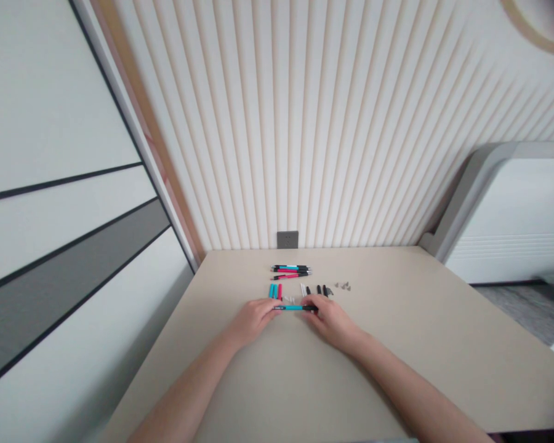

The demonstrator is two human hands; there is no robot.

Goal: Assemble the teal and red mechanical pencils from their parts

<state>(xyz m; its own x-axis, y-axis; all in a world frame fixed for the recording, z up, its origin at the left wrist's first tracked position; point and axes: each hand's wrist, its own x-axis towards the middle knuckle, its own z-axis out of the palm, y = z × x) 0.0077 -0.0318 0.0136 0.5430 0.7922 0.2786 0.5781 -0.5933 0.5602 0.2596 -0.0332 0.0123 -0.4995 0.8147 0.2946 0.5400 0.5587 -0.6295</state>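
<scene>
A blue pen point(292, 307) with black ends lies level between my two hands, over the tabletop. My left hand point(255, 319) is closed on its left end, and my right hand point(329, 319) grips the black right end. Just beyond the hands are blue barrel pieces point(273, 290) and a red one point(280, 289). Small white pieces point(289, 299) lie partly behind the pen. Thin white tubes point(303, 289) and several black grip pieces point(321, 290) are close to my right fingers, which hide some of the parts.
Farther back lie several pens point(290, 269) in blue, red and black. Small grey pieces point(345, 286) are scattered to the right. The beige table point(397, 344) meets a ribbed wall with a dark socket point(287, 239). A white cabinet point(74, 332) stands left, a bed headboard point(512, 209) right.
</scene>
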